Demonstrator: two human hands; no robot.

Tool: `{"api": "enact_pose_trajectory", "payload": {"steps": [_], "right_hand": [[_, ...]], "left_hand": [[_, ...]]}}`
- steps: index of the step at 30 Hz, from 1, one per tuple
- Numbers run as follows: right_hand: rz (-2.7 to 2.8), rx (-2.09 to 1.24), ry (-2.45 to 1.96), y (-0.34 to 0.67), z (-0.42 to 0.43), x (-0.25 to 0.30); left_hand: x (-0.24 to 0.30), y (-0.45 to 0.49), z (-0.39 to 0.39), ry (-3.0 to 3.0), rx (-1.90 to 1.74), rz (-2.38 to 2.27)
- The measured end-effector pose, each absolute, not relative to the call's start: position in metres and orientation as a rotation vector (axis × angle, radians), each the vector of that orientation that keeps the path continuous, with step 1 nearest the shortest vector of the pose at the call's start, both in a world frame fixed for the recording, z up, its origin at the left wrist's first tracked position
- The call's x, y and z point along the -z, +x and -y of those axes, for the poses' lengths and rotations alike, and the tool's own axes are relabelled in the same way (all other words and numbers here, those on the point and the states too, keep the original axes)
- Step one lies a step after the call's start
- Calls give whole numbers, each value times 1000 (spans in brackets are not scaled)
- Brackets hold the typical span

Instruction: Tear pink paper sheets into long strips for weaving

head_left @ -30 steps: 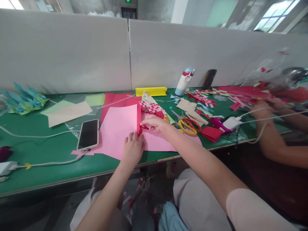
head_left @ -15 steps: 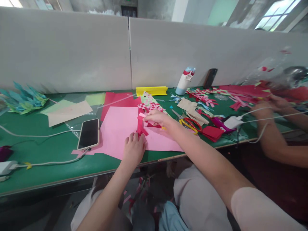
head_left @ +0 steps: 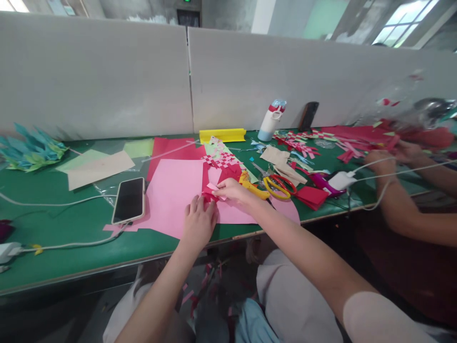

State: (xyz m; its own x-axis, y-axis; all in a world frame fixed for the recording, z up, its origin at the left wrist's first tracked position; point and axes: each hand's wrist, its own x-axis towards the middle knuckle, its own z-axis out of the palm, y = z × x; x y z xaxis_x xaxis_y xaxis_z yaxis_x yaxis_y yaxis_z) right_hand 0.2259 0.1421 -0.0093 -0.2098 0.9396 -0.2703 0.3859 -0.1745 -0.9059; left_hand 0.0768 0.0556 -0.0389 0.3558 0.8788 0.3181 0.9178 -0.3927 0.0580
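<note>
My right hand (head_left: pixel 232 190) pinches a pink paper strip (head_left: pixel 213 186) between thumb and fingers, just over the work. My left hand (head_left: pixel 200 216) is curled at the near end of some red paper strips (head_left: pixel 208 194), its fingertips gripping them against the sheet below. Both hands are over large pink paper sheets (head_left: pixel 174 190). Behind them lies a woven pink-and-red checked paper piece (head_left: pixel 224 158). A yellow glue gun (head_left: pixel 255 186) rests beside my right wrist, partly covered by it. Scissors with yellow and red handles (head_left: pixel 280 186) lie to its right.
A phone (head_left: pixel 129 201) with a white cable lies left of the pink sheets. Behind are a yellow folded strip (head_left: pixel 223 135) and a white bottle (head_left: pixel 272 120). Teal paper leaves (head_left: pixel 30 150) sit at far left. A co-worker's hands (head_left: pixel 387 159) handle red paper at right.
My right hand has come down and nearer with the pink strip, uncovering more of the glue gun. My left hand stays about where it was. The view has shifted slightly.
</note>
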Motion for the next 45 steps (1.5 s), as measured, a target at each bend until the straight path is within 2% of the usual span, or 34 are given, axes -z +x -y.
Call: {"api": "enact_pose_trajectory", "payload": {"steps": [8,18,25,33,36,41,45], "right_hand": [[1597,-1456,-1615,224,-139,-1],[1839,-1221,-1681,231,-131,-21],[2208,-1236,-1482,253,-88,-25],[2440,-1234,-1386,246,-30,-9],[2457,-1086,-1349,251,-19,-8],[2399,-654,-1404,266,-24,-6],[2386,-359,-1412,268,-41,8]], "left_hand": [[42,78,-59,-2472,483,1639],[21,64,-39,-2465,638,1728],[16,28,-36,-2391,667,1819],[24,45,-37,-2603,475,1544],[27,47,-23,-2630,437,1487],[33,45,2,-2694,387,1375],[40,48,2,-2518,392,1476]]}}
